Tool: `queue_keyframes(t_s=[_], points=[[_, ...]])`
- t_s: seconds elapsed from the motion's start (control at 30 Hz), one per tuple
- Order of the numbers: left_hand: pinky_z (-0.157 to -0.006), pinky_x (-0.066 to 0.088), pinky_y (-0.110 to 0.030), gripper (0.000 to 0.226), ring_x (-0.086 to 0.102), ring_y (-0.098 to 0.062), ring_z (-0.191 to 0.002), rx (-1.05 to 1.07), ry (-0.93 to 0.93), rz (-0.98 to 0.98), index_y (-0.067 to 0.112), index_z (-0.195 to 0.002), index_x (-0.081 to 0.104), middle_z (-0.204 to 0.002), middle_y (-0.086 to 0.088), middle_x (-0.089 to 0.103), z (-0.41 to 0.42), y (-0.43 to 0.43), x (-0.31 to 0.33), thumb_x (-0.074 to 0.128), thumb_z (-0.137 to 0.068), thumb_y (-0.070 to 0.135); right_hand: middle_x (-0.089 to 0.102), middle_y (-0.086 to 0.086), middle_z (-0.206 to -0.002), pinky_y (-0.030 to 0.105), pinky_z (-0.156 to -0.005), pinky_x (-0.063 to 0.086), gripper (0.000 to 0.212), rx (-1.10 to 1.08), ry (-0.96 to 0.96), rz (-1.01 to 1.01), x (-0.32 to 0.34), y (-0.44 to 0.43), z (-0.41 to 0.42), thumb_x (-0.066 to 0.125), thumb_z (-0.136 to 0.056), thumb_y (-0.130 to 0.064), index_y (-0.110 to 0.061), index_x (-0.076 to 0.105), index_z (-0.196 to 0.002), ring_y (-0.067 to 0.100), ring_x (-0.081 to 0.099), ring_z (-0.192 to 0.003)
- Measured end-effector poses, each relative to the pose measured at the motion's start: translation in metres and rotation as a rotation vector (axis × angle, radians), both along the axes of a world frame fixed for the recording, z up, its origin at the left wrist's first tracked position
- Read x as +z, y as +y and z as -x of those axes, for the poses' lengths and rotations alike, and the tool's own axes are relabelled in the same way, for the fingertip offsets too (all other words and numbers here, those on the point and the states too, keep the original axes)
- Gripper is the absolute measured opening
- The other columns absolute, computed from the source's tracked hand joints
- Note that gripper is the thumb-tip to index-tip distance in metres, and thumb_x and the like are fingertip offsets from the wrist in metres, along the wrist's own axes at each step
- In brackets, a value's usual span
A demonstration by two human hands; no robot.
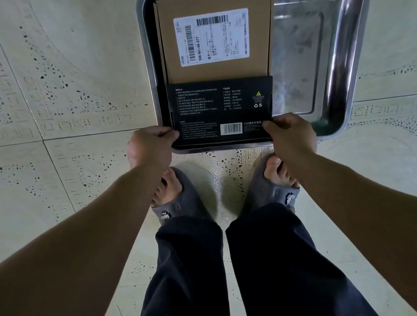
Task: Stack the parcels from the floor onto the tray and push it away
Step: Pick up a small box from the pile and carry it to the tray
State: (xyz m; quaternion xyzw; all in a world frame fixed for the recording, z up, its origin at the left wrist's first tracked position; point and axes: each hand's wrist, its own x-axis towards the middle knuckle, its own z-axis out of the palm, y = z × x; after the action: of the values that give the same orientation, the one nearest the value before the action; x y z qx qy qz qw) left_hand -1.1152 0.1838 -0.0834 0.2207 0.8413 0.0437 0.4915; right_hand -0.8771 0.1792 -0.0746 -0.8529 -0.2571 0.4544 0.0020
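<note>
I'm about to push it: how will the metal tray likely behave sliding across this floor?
The metal tray probably slides easily: smooth steel on tiles. It looks rigid, unlikely to flex. Raised walls should keep the brown parcel and black box aboard.

The tray (341,43) was cut off by the picture's top edge. The black box (220,105) hid the near end of the brown parcel (216,37). Its fine print was too small to read. Most fingers of the left hand (149,148) and the right hand (291,134) lay hidden beneath the box.

Dim, sharp view; glare on tray (343,30), edges warped.
</note>
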Motion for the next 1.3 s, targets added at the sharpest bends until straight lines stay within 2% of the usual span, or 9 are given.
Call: queue_keyframes(t_s=[0.33, 0.47, 0.57, 0.7, 0.8, 0.87, 1.07, 1.2, 1.3], points=[[-0.057, 0.043, -0.02, 0.023, 0.058, -0.004, -0.07, 0.04, -0.022, -0.02, 0.022, -0.104, 0.072, -0.08, 0.014, 0.065, -0.002, 0.001, 0.037, 0.075, -0.083, 0.031, 0.063, -0.011, -0.093, 0.022, -0.062, 0.042, 0.024, -0.041, 0.088, 0.059, 0.037, 0.002, -0.002, 0.065, -0.091, -0.033, -0.026, 0.064, -0.114, 0.003, 0.055, -0.074], [-0.078, 0.056, -0.031, 0.008, 0.064, -0.011, -0.078, 0.088, -0.081, -0.06, 0.033, -0.091, 0.073, -0.081, 0.011, 0.07, -0.004, 0.002, 0.088, 0.072, -0.084, 0.029, 0.069, -0.009, -0.087, 0.036, -0.081, 0.055, 0.014, 0.013, 0.127, 0.105, 0.086, 0.001, -0.008, 0.063, -0.088, -0.03, -0.025, 0.07, -0.099, 0.015, 0.064, -0.084], [-0.092, 0.056, -0.039, 0.014, 0.068, -0.019, -0.094, 0.125, -0.189, -0.102, 0.035, -0.086, 0.073, -0.093, 0.0, 0.074, -0.015, 0.009, 0.139, 0.071, -0.085, 0.021, 0.063, -0.015, -0.082, 0.04, -0.086, 0.055, 0.013, 0.083, 0.186, 0.108, 0.136, 0.004, -0.009, 0.064, -0.089, -0.027, -0.026, 0.068, -0.101, 0.01, 0.061, -0.08], [-0.093, 0.052, -0.041, 0.015, 0.064, -0.025, -0.09, 0.17, -0.239, -0.105, 0.032, -0.078, 0.072, -0.098, -0.011, 0.073, -0.035, 0.008, 0.208, 0.069, -0.088, 0.022, 0.059, -0.018, -0.08, 0.036, -0.083, 0.056, 0.021, 0.088, 0.221, 0.086, 0.201, -0.001, -0.011, 0.064, -0.09, -0.027, -0.022, 0.066, -0.11, 0.002, 0.057, -0.073], [-0.082, 0.052, -0.041, 0.01, 0.061, -0.025, -0.087, 0.075, -0.301, -0.085, 0.032, -0.083, 0.071, -0.097, -0.009, 0.071, -0.048, 0.008, 0.266, 0.067, -0.09, 0.026, 0.059, -0.017, -0.082, 0.03, -0.073, 0.049, 0.022, 0.094, 0.256, 0.066, 0.256, -0.009, -0.016, 0.062, -0.091, -0.03, -0.022, 0.065, -0.111, 0.003, 0.055, -0.076], [-0.087, 0.054, -0.04, 0.006, 0.067, -0.025, -0.093, -0.021, -0.327, -0.144, 0.033, -0.093, 0.069, -0.099, -0.005, 0.072, -0.054, 0.02, 0.318, 0.065, -0.092, 0.028, 0.062, -0.014, -0.086, 0.026, -0.067, 0.043, 0.02, 0.079, 0.275, 0.03, 0.307, -0.011, -0.021, 0.062, -0.091, -0.035, -0.022, 0.066, -0.105, 0.005, 0.056, -0.08], [-0.093, 0.054, -0.04, 0.006, 0.068, -0.023, -0.099, -0.127, -0.373, -0.266, 0.03, -0.092, 0.068, -0.097, -0.001, 0.073, -0.062, 0.052, 0.441, 0.063, -0.093, 0.031, 0.062, -0.017, -0.091, 0.031, -0.076, 0.051, 0.004, 0.002, 0.281, -0.084, 0.422, -0.025, -0.025, 0.061, -0.093, -0.031, -0.029, 0.062, -0.097, 0.011, 0.061, -0.091], [-0.091, 0.055, -0.036, 0.017, 0.067, -0.021, -0.1, -0.221, -0.44, -0.317, 0.02, -0.101, 0.071, -0.099, -0.001, 0.073, -0.066, 0.051, 0.519, 0.061, -0.094, 0.032, 0.068, 0.004, -0.104, 0.045, -0.09, 0.054, 0.018, -0.06, 0.264, -0.18, 0.495, -0.035, -0.023, 0.055, -0.095, -0.02, -0.011, 0.068, -0.104, 0.024, 0.065, -0.098], [-0.087, 0.054, -0.03, 0.017, 0.068, -0.014, -0.098, -0.27, -0.512, -0.378, 0.02, -0.103, 0.071, -0.103, 0.0, 0.073, -0.071, 0.05, 0.574, 0.06, -0.095, 0.029, 0.07, 0.012, -0.099, 0.052, -0.09, 0.053, 0.014, -0.236, 0.272, -0.275, 0.55, -0.05, -0.022, 0.056, -0.096, -0.02, -0.021, 0.066, -0.086, 0.034, 0.066, -0.098]])
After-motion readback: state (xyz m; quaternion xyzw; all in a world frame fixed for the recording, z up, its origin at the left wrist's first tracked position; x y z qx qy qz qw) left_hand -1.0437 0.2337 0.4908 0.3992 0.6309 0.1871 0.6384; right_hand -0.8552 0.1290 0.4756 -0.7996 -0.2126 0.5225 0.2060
